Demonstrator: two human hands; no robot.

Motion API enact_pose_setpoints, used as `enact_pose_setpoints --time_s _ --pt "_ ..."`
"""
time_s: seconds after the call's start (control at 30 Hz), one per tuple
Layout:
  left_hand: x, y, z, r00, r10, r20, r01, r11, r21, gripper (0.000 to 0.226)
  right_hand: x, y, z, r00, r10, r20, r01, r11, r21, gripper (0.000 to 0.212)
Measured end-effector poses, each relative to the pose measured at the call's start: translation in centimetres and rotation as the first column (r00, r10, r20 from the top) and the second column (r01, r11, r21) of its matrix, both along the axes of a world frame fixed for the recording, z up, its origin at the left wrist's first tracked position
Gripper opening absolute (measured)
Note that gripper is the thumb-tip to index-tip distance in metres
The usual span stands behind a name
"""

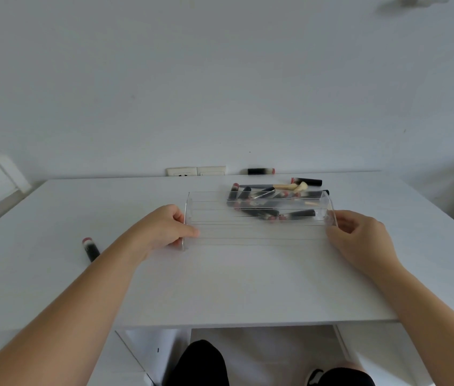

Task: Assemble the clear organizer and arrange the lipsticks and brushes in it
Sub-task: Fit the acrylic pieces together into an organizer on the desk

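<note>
The clear organizer (256, 227), a stepped acrylic rack, stands in the middle of the white table (220, 288). My left hand (168, 228) grips its left side panel, thumb on the front edge. My right hand (359, 238) pinches its right side panel. Behind the rack, partly seen through it, lies a pile of black lipsticks (264, 203) with pink ends and a beige-handled brush (289, 187). One lipstick (306, 181) lies behind the pile. Another lipstick (90, 247) lies alone at the left, near my left forearm.
A black brush with a pink tip (260, 171) lies at the table's back edge by the wall. Wall sockets (196, 171) sit just behind the table. The table's near edge runs above my knees.
</note>
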State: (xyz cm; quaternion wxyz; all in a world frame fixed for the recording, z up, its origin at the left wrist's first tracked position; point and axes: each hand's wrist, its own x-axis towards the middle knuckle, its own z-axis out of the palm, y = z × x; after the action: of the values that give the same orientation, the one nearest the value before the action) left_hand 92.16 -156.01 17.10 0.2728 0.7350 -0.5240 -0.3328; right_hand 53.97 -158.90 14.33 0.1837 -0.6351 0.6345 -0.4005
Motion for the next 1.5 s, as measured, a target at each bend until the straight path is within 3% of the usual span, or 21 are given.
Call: enact_pose_setpoints --time_s 0.3,0.73,0.83,1.07,1.37,1.5 --pt "0.4 1.4 0.9 0.999 -0.023 -0.033 0.022 1.0 -0.018 0.014 0.2 0.1 -0.3 0.999 -0.018 -0.042 0.017 0.999 -0.031 0.01" --pt "-0.7 2.4 -0.2 0.993 0.007 0.118 0.009 0.991 -0.133 0.024 0.2 0.7 0.0 0.999 -0.008 -0.043 0.007 0.999 -0.037 0.01" --pt "-0.7 2.7 -0.5 0.996 0.038 0.084 -0.022 0.984 -0.178 0.029 0.2 0.7 0.0 0.998 -0.01 -0.061 0.008 0.999 -0.039 0.011" --pt "-1.0 2.2 -0.2 0.992 0.043 0.117 -0.031 0.994 -0.102 0.026 0.3 1.0 0.5 0.997 0.072 0.008 -0.072 0.997 -0.016 0.024" --pt "-0.5 3.4 0.8 1.0 -0.024 0.002 0.024 0.996 -0.089 0.014 -0.5 0.6 0.2 0.986 0.163 0.044 -0.165 0.986 0.034 0.018" --pt "-0.8 3.4 0.7 0.999 -0.043 0.02 0.045 0.994 -0.1 0.012 -0.7 0.2 -0.1 0.985 0.166 0.049 -0.167 0.986 0.023 0.015"
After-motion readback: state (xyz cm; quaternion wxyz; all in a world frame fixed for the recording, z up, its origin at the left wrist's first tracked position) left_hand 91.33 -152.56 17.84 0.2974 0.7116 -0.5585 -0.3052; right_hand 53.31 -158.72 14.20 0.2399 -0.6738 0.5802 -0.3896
